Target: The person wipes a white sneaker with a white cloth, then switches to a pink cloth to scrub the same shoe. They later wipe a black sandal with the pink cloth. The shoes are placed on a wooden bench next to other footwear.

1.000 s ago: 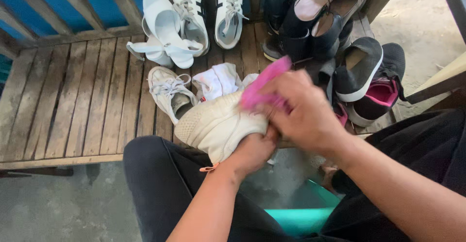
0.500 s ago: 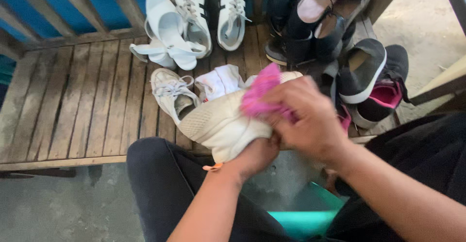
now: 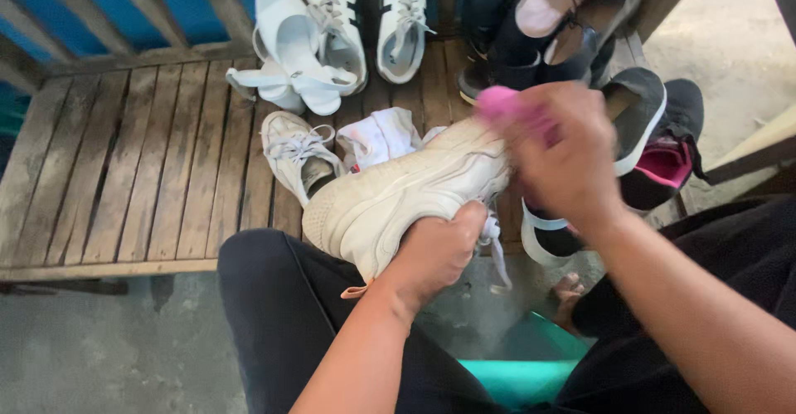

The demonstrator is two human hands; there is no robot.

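Observation:
My left hand (image 3: 435,252) grips a cream-white sneaker (image 3: 398,194) from below, holding it over my knee with its toe pointing left. A white lace (image 3: 497,252) dangles from it. My right hand (image 3: 568,153) is closed on a pink brush (image 3: 502,101) at the sneaker's far right end, near the heel. Only the brush's tip shows past my fingers.
A wooden slatted bench (image 3: 133,173) carries more shoes: a small white sneaker (image 3: 297,155), white sandals (image 3: 286,49), a white pair with dark stripes (image 3: 369,12), black heels (image 3: 547,24), black slip-ons with a pink lining (image 3: 655,144), a white cloth (image 3: 377,136). A teal basin (image 3: 514,372) sits below.
My right hand has slid the pink brush from the middle of the sneaker to its right end. More of the sneaker's side shows, and its lace hangs free.

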